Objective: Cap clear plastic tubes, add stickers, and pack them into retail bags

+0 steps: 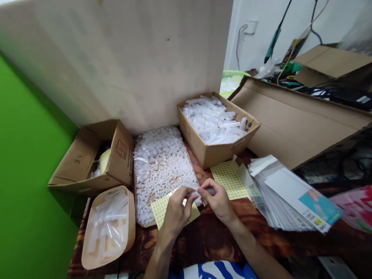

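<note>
My left hand (177,209) and my right hand (218,200) meet just over the front right corner of a shallow tray of small white pieces (162,167). Both are closed in a pinch. Between them is a small translucent plastic tube (212,191); its end shows at the right fingers, while the fingers cover most of it. The left fingertips grip its other end, where a whitish part shows. Under my left hand lies a yellow sheet of small stickers (158,209). A second yellow sticker sheet (231,180) is right of my right hand.
A cardboard box (206,155) full of clear tubes stands behind. At left are an open carton (119,155) and a peach bin (132,221) holding clear tubes. Packaging sleeves with a printed card (293,195) fan out at right, before a leaning cardboard flap (294,118).
</note>
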Tool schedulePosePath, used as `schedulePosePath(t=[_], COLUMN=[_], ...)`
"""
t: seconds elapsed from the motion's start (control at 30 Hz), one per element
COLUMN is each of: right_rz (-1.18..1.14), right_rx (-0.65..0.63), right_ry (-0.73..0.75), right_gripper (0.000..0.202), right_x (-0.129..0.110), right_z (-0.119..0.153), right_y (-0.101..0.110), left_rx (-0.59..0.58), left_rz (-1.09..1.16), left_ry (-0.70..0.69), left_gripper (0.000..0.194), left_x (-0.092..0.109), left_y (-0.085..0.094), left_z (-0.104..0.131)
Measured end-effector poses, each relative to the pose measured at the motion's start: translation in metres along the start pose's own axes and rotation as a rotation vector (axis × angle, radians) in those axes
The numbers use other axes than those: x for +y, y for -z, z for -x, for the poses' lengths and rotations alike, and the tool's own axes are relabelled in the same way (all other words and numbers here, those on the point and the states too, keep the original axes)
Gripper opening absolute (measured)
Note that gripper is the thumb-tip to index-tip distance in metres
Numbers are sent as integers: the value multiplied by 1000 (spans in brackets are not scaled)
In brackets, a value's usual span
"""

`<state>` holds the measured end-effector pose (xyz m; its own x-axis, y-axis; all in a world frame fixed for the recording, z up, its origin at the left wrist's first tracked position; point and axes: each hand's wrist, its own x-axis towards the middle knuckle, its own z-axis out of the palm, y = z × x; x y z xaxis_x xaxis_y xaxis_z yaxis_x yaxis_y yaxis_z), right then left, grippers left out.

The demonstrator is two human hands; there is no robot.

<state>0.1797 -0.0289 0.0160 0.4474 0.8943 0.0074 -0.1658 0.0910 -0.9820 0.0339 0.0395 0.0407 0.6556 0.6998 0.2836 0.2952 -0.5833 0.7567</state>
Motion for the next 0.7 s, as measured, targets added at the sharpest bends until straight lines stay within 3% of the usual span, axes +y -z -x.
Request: schedulePosePath(t=[0.07, 0.13, 0.2, 0.27, 0.33, 0.43, 0.5, 0.6, 0.7], right_rz=[-161, -305, -371, -331, -217, -90, -85, -120, -153], right_rx=[46, 32, 9, 32, 37, -18, -30, -7, 49], right_ry=[-150, -323, -417, -355, -214, -79, -64, -131, -192], right_gripper=[42, 49, 51, 47, 40, 35, 35, 38, 40], right_x=[5, 8, 10, 11, 10, 7, 4, 0, -1], right_z=[1, 2, 4, 6, 7, 7, 5, 0, -6], right_y=[-6, -9, -9, -8, -7, -10, -14, -25, -32], left_rx=[2, -69, -132, -101, -57, -140, -139, -21, -46], left_rz=[-139, -253, -268, -196, -114, 16, 48, -74, -225], left_ry=[-235, -423, -483, -344, -75, 213, 206, 0, -125], left_gripper=[15, 20, 22, 20, 20, 35, 40, 29, 19], left_x=[-8, -17, -23, -24, -19, -10, -8, -13, -29], left_y=[-1, 1, 6, 10, 13, 15, 15, 20, 29], left_z=[1, 4, 7, 9, 11, 12, 11, 8, 8])
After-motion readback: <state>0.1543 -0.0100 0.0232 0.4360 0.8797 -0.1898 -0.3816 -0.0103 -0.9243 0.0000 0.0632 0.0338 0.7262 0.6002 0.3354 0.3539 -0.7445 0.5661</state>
